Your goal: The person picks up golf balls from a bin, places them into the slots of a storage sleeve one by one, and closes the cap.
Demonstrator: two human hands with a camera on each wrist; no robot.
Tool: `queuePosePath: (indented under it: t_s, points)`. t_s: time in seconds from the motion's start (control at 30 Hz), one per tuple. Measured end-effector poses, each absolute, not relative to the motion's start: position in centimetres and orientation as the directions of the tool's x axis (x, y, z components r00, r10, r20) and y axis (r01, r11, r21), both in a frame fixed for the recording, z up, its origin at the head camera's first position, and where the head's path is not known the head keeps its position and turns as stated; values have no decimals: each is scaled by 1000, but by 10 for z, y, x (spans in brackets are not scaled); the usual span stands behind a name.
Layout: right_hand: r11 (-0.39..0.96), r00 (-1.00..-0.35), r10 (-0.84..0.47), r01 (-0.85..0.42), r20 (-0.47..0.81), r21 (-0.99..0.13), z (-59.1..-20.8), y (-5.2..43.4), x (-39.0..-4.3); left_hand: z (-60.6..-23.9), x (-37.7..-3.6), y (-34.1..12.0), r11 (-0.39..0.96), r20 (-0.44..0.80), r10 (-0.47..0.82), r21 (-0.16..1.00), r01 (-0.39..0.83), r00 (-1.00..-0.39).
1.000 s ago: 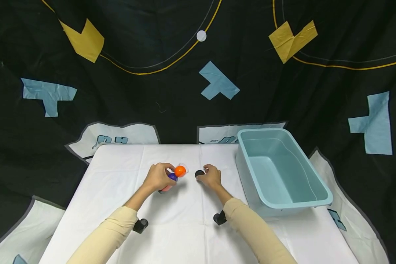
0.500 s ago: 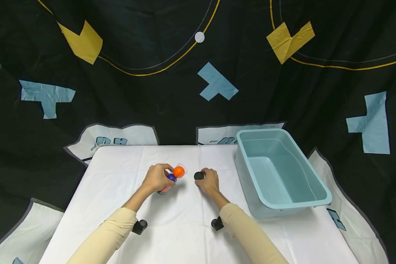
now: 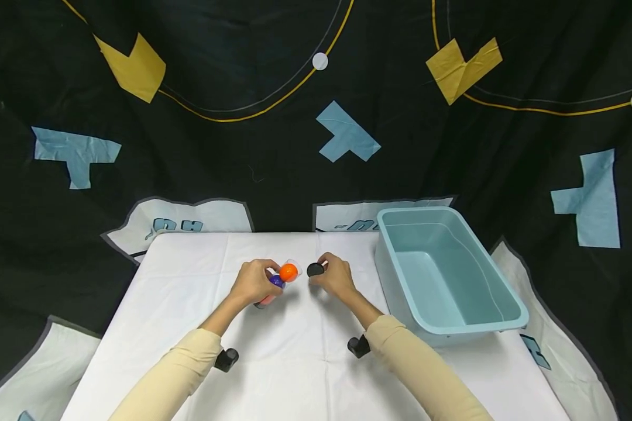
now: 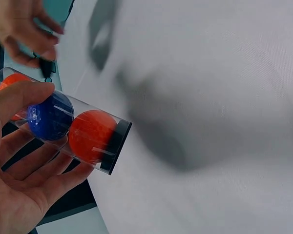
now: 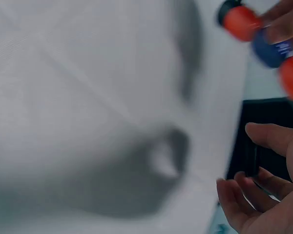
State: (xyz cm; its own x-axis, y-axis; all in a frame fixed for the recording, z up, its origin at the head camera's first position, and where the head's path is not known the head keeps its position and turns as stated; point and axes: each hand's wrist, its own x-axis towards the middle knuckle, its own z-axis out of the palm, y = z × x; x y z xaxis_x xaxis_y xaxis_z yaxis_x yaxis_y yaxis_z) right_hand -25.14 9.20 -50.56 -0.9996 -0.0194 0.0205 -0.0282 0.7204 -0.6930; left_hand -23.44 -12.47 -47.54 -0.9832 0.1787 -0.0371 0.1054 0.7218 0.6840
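My left hand (image 3: 253,282) grips a clear plastic tube (image 4: 63,123) above the white table (image 3: 305,362). The tube holds an orange ball, a blue ball (image 4: 50,117) and another orange ball (image 4: 92,134) near its black bottom. In the head view the tube's open end with an orange ball (image 3: 288,272) points right. My right hand (image 3: 335,275) pinches a small black cap (image 3: 315,269) a little to the right of that open end. In the right wrist view the cap (image 5: 252,158) shows dark between thumb and fingers, and the tube (image 5: 263,34) is blurred.
A light blue plastic bin (image 3: 445,275) stands on the table's right side, close to my right forearm. Black cloth with yellow and blue patches hangs behind the table. Bare white tabletop lies in front of and left of my hands.
My right hand has lifted the black cap and moved it up and slightly left, closer to the tube's open end. The left hand and tube have hardly moved.
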Motion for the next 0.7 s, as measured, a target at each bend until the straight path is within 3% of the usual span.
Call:
queuePosePath:
  t_s: [0.3, 0.7]
  points:
    - [726, -992, -128, -85, -12, -683, -467, 90, -250, -477, -233, -121, 730, -52, 182, 676, 100, -982]
    - [743, -982, -187, -146, 6, -653, -449, 93, -248, -475, -233, -116, 731, -46, 190, 674, 110, -981]
